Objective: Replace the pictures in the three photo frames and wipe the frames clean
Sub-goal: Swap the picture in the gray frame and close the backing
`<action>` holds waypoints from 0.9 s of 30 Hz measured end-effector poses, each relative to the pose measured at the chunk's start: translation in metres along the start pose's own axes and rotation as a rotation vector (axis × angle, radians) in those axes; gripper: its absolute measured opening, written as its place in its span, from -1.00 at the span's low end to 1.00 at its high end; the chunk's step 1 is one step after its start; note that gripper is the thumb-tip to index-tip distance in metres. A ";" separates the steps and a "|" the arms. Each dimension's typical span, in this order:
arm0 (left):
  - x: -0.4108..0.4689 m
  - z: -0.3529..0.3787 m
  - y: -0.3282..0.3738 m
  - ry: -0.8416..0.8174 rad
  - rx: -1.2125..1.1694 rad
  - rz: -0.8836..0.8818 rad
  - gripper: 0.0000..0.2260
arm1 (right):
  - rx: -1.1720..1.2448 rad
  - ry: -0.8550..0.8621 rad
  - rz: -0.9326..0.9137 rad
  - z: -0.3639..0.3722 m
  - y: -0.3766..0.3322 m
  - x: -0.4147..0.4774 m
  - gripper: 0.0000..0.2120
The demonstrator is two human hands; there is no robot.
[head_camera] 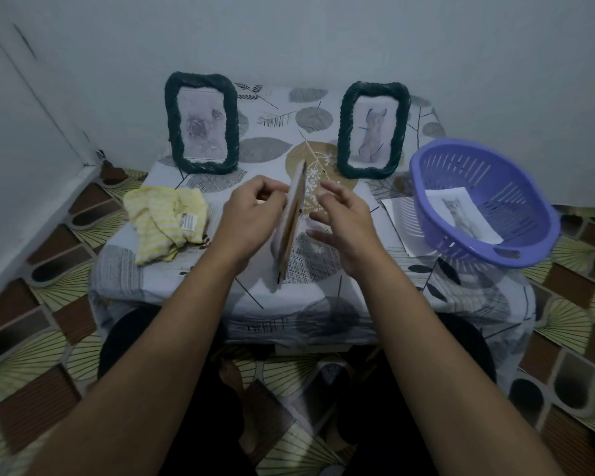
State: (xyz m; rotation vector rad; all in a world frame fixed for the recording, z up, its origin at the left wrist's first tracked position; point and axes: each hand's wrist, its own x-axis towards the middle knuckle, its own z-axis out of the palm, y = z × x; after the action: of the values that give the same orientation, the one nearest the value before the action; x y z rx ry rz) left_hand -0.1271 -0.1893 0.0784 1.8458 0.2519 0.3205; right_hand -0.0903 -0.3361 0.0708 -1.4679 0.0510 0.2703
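Head view: frame point(291, 218) edge-on, long axis front-to-back.

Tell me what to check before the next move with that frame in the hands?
1. Held frame gripped firmly: ok, the left hand holds it.
2. Right hand free to work: ok, open and holding nothing.
3. Back of the held frame opened: cannot tell, it is seen edge-on.
4. New picture ready: ok, a cat picture lies in the purple basket.
5. Wiping cloth nearby: ok, the yellow cloth lies on the table to the left.
6. Other frames out of the way: ok, the left green frame and right green frame stand upright at the back.
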 end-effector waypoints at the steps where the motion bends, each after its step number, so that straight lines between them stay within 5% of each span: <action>1: -0.001 0.003 -0.001 -0.052 -0.016 0.005 -0.89 | 0.026 -0.002 0.018 -0.001 -0.005 -0.001 -0.73; 8: -0.002 0.014 -0.025 -0.146 -0.010 -0.055 -0.85 | 0.038 0.130 0.041 -0.018 -0.007 0.005 -0.70; 17: -0.006 0.007 -0.058 -0.185 0.414 -0.005 -0.78 | 0.076 0.109 0.093 -0.018 0.021 0.009 -0.74; 23: 0.001 -0.028 -0.076 0.166 0.817 0.213 -0.72 | 0.135 0.077 0.154 -0.005 0.039 0.010 -0.74; 27: 0.008 -0.056 -0.091 0.289 1.002 0.083 -0.50 | 0.229 0.041 0.157 0.009 0.044 0.010 -0.76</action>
State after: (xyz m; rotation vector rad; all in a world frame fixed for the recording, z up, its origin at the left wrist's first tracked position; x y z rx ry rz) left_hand -0.1396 -0.1103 0.0071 2.7986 0.6140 0.5881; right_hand -0.0912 -0.3220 0.0265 -1.2433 0.2240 0.3503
